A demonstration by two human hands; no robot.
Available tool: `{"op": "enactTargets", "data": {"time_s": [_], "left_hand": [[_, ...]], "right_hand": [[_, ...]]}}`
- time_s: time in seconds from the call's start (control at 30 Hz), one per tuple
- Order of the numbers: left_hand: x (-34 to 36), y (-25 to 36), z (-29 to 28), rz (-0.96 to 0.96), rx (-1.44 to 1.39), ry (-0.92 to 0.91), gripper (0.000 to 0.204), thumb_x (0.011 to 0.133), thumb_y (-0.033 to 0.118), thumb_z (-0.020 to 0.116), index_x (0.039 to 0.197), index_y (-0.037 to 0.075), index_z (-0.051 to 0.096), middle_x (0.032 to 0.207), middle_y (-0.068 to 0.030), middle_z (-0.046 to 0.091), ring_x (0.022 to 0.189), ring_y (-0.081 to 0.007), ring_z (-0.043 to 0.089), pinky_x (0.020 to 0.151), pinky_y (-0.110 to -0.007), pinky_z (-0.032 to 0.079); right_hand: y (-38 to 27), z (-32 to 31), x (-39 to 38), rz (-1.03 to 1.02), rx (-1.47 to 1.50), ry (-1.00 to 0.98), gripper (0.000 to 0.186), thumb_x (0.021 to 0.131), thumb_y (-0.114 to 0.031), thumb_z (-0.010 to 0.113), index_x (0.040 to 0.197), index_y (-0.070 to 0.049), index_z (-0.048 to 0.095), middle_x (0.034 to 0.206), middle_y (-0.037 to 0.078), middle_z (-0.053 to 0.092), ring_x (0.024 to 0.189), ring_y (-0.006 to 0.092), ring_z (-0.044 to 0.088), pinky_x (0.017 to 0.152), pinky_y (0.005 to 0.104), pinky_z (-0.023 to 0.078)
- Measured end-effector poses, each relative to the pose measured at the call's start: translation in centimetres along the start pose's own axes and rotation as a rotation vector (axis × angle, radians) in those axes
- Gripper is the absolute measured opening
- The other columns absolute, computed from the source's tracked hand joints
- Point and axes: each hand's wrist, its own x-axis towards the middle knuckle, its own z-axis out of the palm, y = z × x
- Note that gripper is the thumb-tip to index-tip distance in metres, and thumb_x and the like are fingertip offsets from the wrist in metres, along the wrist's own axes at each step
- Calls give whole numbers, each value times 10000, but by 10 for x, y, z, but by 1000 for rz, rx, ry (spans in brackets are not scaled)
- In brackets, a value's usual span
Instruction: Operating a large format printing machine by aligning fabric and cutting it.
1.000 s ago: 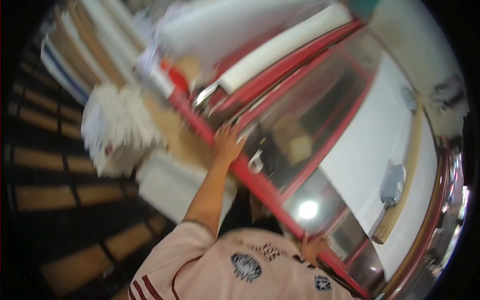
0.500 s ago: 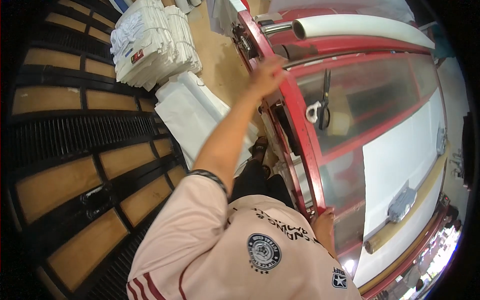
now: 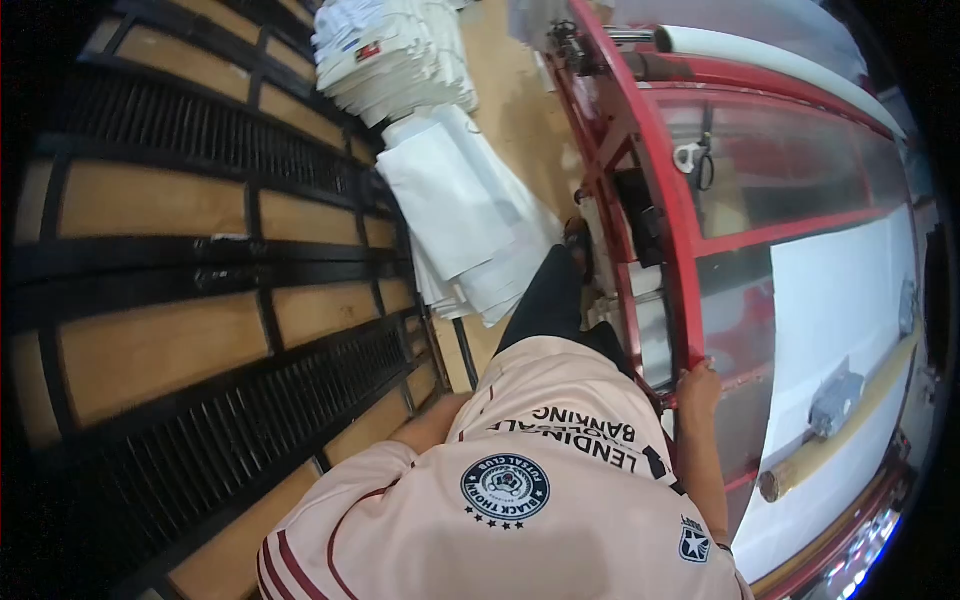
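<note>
At the right, my right hand (image 3: 700, 384) is closed over the edge of a long red metal frame (image 3: 688, 285), part of a large table-like machine. Of my left arm only the forearm (image 3: 428, 422) shows, bent in beside my waist; the hand is hidden behind my shirt. Inside the red frame, a clear panel (image 3: 725, 270) carries scissors (image 3: 706, 160) with dark handles and a small white ring-shaped roll (image 3: 686, 157). A large white sheet (image 3: 815, 300) covers the near right part, with a brown cardboard tube (image 3: 840, 425) and a plastic-wrapped grey block (image 3: 837, 402) on it.
A white roll (image 3: 770, 55) spans the machine's far end. To the left, stacked white sheets (image 3: 450, 200) lie on the floor, below a tied pile of white material (image 3: 410, 60). A black-framed panelled door (image 3: 160, 330) fills the left side. One foot (image 3: 578, 245) shows beside the machine.
My left hand has left the far part of the red frame and drawn back to my waist, out of sight. My right hand still grips the frame. The view has turned, shifting things rightward.
</note>
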Motion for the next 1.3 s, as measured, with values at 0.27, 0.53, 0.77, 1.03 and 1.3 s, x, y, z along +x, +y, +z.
{"op": "enactTargets", "data": {"time_s": [0.27,0.53,0.77,1.03,1.3], "left_hand": [[-44,-42,11,-47,-190,134,551,924,278,644,1417,51,550,1391,-197,597,1290,-327,569,1055,-382,448],[8,8,-161,44,-2,516,598,938,362,642,1412,15,534,1376,-251,579,1269,-386,573,1064,-412,451],[51,173,-196,549,-37,620,557,955,351,634,1443,104,531,1158,-233,698,1073,-322,671,954,-367,504],[15,330,-228,981,-240,551,492,977,279,641,1432,111,556,976,-103,736,804,-137,625,778,-321,520],[70,590,-406,1047,-332,502,503,974,220,630,1438,51,532,1134,-84,688,979,-124,634,906,-266,494]], "right_hand": [[15,9,-6,-117,-43,117,644,906,-269,687,1322,175,476,948,255,708,828,385,707,759,443,567],[12,14,-13,-70,22,217,541,909,-222,669,1277,143,514,942,249,700,859,372,700,782,436,561],[10,12,-12,7,104,231,461,898,-244,683,1234,55,581,954,217,681,840,391,688,773,460,557],[19,-63,19,-1,218,-293,484,814,-400,759,1062,9,685,989,260,710,923,403,694,818,486,548],[-80,-173,196,-31,812,472,725,888,-442,702,1479,-111,447,1366,217,536,1232,391,522,1004,484,451]]}}
